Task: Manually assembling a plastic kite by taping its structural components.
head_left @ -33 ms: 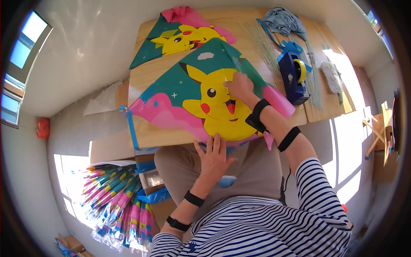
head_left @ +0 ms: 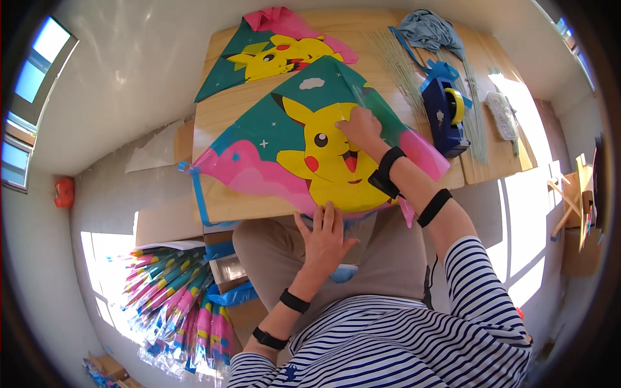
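Note:
A kite (head_left: 246, 139) of thin teal and pink sheet, printed with a yellow cartoon creature, lies over the near part of the wooden table. My right hand (head_left: 363, 129) rests on the print beside the creature's eye, its fingers curled closed. What they pinch, if anything, is hidden. My left hand (head_left: 323, 239) lies at the kite's lower edge by the table's front, fingers spread and fingertips touching the sheet. The kite's right edge curls up in a pink roll. A blue ribbon (head_left: 202, 204) hangs from its left corner.
Behind lies a second, partly folded kite (head_left: 223, 64). To the right are thin sticks (head_left: 398, 64), a blue tape dispenser (head_left: 443, 119), a grey-blue cloth (head_left: 430, 32) and a clear box (head_left: 501, 116). Several wrapped kites (head_left: 174, 297) are piled low on the left.
My right hand has shifted very slightly up and left over the print. The kite's right roll has moved a little to the right. My left hand keeps its place.

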The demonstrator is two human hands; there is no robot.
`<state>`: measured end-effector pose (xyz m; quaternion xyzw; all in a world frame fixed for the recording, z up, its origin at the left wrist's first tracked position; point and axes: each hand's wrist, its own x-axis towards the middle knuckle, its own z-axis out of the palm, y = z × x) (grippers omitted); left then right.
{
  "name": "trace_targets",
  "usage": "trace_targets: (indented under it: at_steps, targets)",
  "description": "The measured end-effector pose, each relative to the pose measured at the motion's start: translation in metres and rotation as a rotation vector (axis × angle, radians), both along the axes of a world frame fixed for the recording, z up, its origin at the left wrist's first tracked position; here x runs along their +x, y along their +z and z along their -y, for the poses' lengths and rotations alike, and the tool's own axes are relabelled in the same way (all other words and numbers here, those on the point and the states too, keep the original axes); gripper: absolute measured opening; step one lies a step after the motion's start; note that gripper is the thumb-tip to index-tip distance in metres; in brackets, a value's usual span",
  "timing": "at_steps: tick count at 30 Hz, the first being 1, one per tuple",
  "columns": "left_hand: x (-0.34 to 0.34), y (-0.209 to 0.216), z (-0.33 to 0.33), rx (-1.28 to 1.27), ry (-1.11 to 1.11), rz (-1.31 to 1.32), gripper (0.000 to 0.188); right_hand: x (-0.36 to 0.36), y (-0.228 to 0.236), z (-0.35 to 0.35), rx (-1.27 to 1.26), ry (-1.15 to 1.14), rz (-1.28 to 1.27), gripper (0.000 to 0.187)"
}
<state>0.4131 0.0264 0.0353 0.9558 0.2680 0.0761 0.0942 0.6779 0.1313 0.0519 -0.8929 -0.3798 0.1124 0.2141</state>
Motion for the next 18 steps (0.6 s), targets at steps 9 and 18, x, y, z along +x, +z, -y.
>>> trace_targets:
  at_steps: [9, 18]
  targets:
    - [-0.002, -0.003, 0.005, -0.043, -0.025, 0.071, 0.07, 0.0, -0.02, -0.05, -0.075, -0.138, 0.106, 0.016]
    - [-0.004, -0.004, 0.003, -0.057, -0.026, 0.106, 0.067, 0.006, -0.027, -0.058, -0.009, -0.121, 0.153, 0.013]
